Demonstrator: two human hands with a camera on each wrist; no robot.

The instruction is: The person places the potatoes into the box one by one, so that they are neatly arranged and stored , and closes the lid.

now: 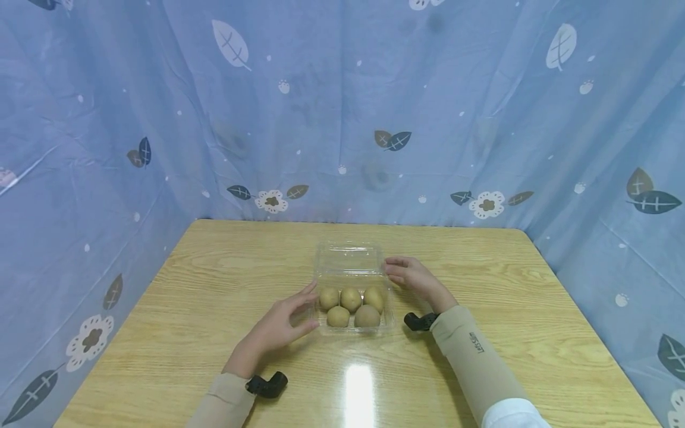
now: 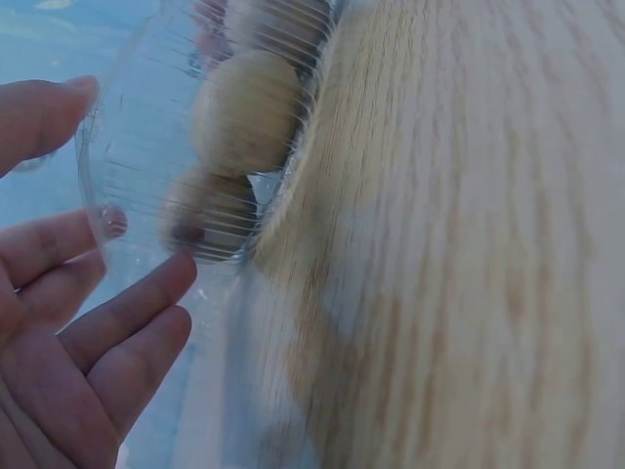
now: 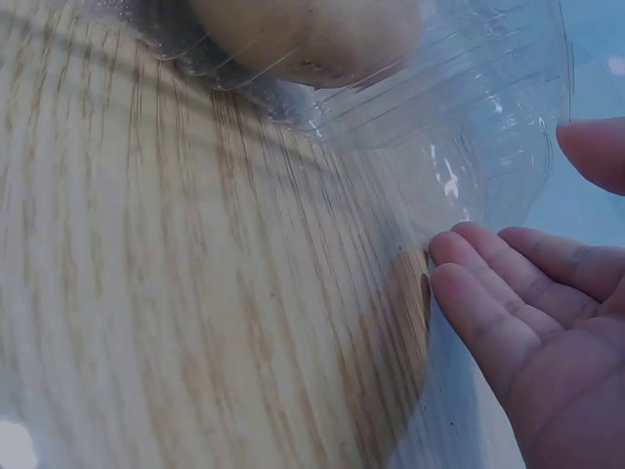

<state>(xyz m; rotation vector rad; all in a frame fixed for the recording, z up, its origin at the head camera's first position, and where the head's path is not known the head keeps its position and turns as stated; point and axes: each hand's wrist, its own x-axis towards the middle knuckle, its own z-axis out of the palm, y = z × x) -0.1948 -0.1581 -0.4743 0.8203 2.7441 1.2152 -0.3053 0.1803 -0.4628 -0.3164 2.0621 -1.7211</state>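
A clear plastic clamshell box [image 1: 387,324] stands on the table with its lid [image 1: 349,259] raised at the back. Several round, yellowish-brown potatoes [image 1: 351,299] lie in its base in two rows; one of them is browner [image 1: 367,316]. My left hand [image 1: 279,321] is at the left wall, thumb and fingers spread apart, fingertips right at the plastic. In the left wrist view the potatoes [image 2: 247,112] show through the ribbed wall. Beside the lid's right edge is my right hand [image 1: 417,278], its fingers [image 3: 483,313] nearly straight and close to the plastic.
The box rests on a light wood-grain table [image 1: 225,267]. Blue patterned curtains [image 1: 342,107] hang along the back and both sides. A black wrist mount [image 1: 266,385] is worn on the left wrist, and another mount [image 1: 420,321] on the right.
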